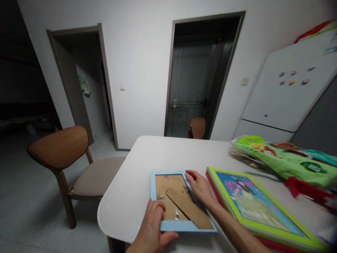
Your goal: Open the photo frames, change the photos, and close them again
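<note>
A light blue picture frame (176,226) lies back side up on the white table. Its brown backing board (168,182) carries small metal clips on its sides and a slanted stand leg (189,209). My left hand (152,225) grips the lower left corner, with its thumb along the near edge and its fingers curled over the left side. On the upper right side, my right hand (200,188) is closed round the frame's edge. Right of it lies a green picture frame (210,173) with a photo of a person in a pale dress, on top of a red one.
The white table (126,189) has a rounded left corner. A green package (284,161), a red object (300,186) and other items crowd its right side. A wooden chair (60,147) stands at left; a fridge (284,88) is behind at right.
</note>
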A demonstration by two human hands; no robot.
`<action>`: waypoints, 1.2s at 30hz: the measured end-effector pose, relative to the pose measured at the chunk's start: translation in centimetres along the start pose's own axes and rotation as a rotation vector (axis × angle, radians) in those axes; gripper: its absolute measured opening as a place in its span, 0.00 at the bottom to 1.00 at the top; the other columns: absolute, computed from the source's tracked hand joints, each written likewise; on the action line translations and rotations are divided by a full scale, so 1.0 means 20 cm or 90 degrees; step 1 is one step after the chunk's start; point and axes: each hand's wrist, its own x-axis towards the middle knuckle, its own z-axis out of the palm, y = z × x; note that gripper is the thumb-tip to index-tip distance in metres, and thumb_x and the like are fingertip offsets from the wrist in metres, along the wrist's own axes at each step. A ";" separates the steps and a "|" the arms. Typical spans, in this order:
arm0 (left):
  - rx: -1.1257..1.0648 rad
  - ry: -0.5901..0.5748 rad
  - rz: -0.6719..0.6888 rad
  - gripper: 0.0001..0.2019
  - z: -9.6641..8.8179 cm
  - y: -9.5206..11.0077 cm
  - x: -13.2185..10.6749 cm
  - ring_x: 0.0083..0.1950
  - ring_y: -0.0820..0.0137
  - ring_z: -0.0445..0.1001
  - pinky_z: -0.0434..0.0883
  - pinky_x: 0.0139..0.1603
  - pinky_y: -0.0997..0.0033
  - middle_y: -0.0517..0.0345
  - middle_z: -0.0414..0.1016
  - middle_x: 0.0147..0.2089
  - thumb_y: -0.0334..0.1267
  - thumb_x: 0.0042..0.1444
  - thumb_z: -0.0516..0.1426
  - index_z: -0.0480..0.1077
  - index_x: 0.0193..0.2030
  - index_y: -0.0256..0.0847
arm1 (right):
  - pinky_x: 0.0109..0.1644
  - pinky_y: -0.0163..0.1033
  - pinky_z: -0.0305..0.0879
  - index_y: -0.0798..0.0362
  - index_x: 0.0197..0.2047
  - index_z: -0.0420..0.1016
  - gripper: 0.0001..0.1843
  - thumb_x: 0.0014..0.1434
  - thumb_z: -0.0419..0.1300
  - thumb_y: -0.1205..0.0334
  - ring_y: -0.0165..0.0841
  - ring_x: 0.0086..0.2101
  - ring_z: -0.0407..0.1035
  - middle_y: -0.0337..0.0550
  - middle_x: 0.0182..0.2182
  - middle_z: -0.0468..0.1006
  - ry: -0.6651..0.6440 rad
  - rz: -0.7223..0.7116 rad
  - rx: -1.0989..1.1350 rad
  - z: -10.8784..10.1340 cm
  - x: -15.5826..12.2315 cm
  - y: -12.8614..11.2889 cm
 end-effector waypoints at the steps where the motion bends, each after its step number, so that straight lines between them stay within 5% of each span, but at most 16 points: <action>1: -0.034 0.039 -0.005 0.15 -0.01 0.01 0.01 0.41 0.62 0.64 0.60 0.47 0.57 0.54 0.64 0.38 0.47 0.41 0.59 0.59 0.27 0.40 | 0.40 0.36 0.60 0.55 0.39 0.68 0.23 0.52 0.44 0.48 0.35 0.39 0.67 0.48 0.39 0.73 0.013 0.015 0.049 -0.03 -0.06 0.00; 3: -0.118 0.122 -0.018 0.16 0.01 0.04 0.03 0.41 0.62 0.64 0.64 0.41 0.63 0.53 0.64 0.37 0.50 0.44 0.56 0.57 0.24 0.41 | 0.36 0.35 0.63 0.54 0.41 0.67 0.26 0.53 0.39 0.45 0.33 0.37 0.69 0.47 0.38 0.74 0.000 0.060 0.167 -0.03 -0.21 0.00; 5: -0.233 0.176 -0.037 0.18 0.07 0.08 0.06 0.41 0.61 0.65 0.65 0.39 0.65 0.54 0.65 0.38 0.54 0.46 0.53 0.57 0.23 0.41 | 0.32 0.37 0.64 0.55 0.37 0.68 0.27 0.50 0.44 0.42 0.34 0.31 0.70 0.46 0.32 0.75 -0.125 0.225 0.521 0.03 -0.35 -0.04; 7: -0.356 0.182 -0.058 0.21 0.16 0.13 0.09 0.41 0.61 0.67 0.66 0.40 0.66 0.53 0.66 0.39 0.59 0.45 0.50 0.58 0.23 0.41 | 0.28 0.37 0.64 0.55 0.31 0.69 0.25 0.47 0.48 0.41 0.32 0.25 0.69 0.43 0.24 0.74 -0.181 0.350 0.727 0.10 -0.43 -0.10; 10: -0.477 0.184 -0.063 0.24 0.24 0.25 0.17 0.45 0.59 0.67 0.66 0.43 0.65 0.51 0.66 0.45 0.62 0.38 0.54 0.63 0.31 0.41 | 0.28 0.34 0.64 0.55 0.25 0.68 0.17 0.45 0.55 0.48 0.29 0.23 0.68 0.39 0.20 0.73 -0.078 0.313 0.888 0.04 -0.42 -0.17; 13: -0.559 0.195 -0.055 0.34 0.23 0.39 0.26 0.50 0.58 0.64 0.66 0.46 0.64 0.50 0.65 0.49 0.58 0.35 0.59 0.58 0.47 0.44 | 0.24 0.33 0.63 0.53 0.32 0.67 0.13 0.45 0.58 0.55 0.28 0.20 0.67 0.37 0.23 0.75 0.021 0.265 0.828 -0.24 -0.35 -0.15; 16: -0.649 0.119 -0.061 0.36 0.23 0.51 0.35 0.50 0.59 0.65 0.66 0.46 0.63 0.48 0.64 0.51 0.52 0.41 0.58 0.49 0.55 0.44 | 0.25 0.35 0.64 0.50 0.40 0.65 0.15 0.47 0.56 0.57 0.30 0.22 0.70 0.37 0.25 0.76 0.025 0.215 0.676 -0.59 -0.27 -0.03; 21: -0.671 -0.020 -0.097 0.37 0.48 0.55 0.43 0.51 0.59 0.64 0.65 0.48 0.64 0.42 0.62 0.53 0.43 0.42 0.58 0.46 0.57 0.38 | 0.28 0.37 0.66 0.53 0.40 0.69 0.16 0.46 0.55 0.59 0.34 0.24 0.71 0.41 0.25 0.78 -0.023 0.239 0.322 -0.96 -0.16 0.24; 26: -0.410 -0.048 -0.128 0.29 0.73 0.48 0.47 0.55 0.65 0.60 0.59 0.54 0.68 0.46 0.62 0.54 0.33 0.46 0.53 0.48 0.56 0.34 | 0.26 0.36 0.64 0.56 0.29 0.74 0.11 0.43 0.56 0.60 0.35 0.22 0.70 0.41 0.20 0.77 0.021 0.266 0.164 -1.03 -0.09 0.47; 32: -0.368 -0.098 -0.139 0.27 0.78 0.44 0.44 0.58 0.69 0.55 0.56 0.55 0.72 0.48 0.55 0.59 0.35 0.52 0.48 0.45 0.58 0.32 | 0.38 0.39 0.64 0.58 0.32 0.75 0.17 0.44 0.55 0.55 0.38 0.31 0.71 0.45 0.26 0.78 0.060 0.303 0.106 -1.04 -0.16 0.61; 36: -0.388 -0.140 -0.169 0.28 0.78 0.40 0.42 0.59 0.68 0.52 0.52 0.57 0.71 0.45 0.52 0.59 0.42 0.54 0.46 0.45 0.58 0.28 | 0.40 0.41 0.63 0.57 0.34 0.75 0.21 0.46 0.51 0.50 0.39 0.33 0.71 0.46 0.27 0.78 0.054 0.300 0.139 -0.98 -0.24 0.61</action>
